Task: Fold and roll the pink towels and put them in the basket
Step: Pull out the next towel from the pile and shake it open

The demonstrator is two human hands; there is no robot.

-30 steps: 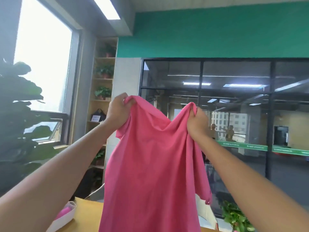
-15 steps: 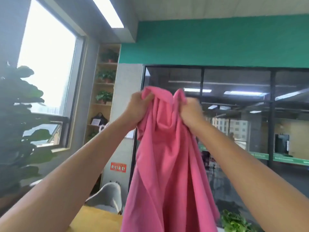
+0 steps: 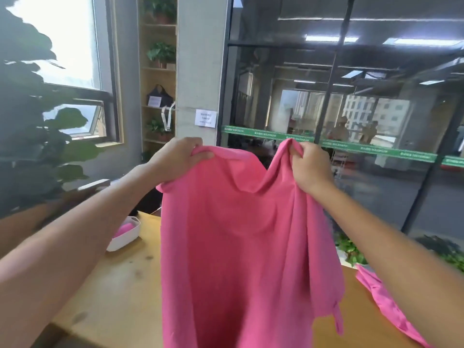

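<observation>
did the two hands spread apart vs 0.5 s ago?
Yes. The left hand and right hand now grip the hanging pink cloth towel far wider apart; before they nearly touched. Against the grey concrete pillar, both sit lower.

Head-worn view, forward and down

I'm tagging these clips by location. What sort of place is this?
Likely an office: a glass partition with a green strip, ceiling light panels behind it, and a shelf of potted plants by the window.
</observation>
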